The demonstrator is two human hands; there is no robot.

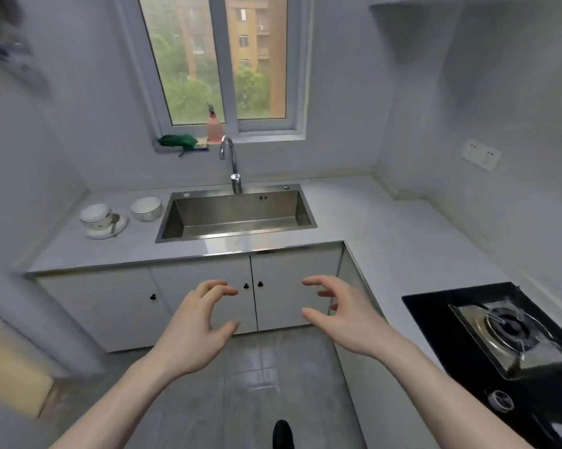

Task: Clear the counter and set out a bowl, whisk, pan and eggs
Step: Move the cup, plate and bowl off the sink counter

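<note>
On the grey counter (88, 251), left of the sink, a white bowl (146, 208) stands alone. Beside it another white bowl (96, 215) rests on a white plate (106, 230) with a spoon. My left hand (197, 325) and my right hand (339, 319) hover side by side in front of the cabinet doors, below the counter edge. Both hold nothing, fingers curled and apart. I see no whisk, pan or eggs.
A steel sink (237, 215) with a tall faucet (231, 163) sits under the window. On the sill lie a green cloth (176, 140) and a pink spray bottle (214, 124). A black gas hob (506, 332) is at the right. White cabinet doors (292, 286) are closed.
</note>
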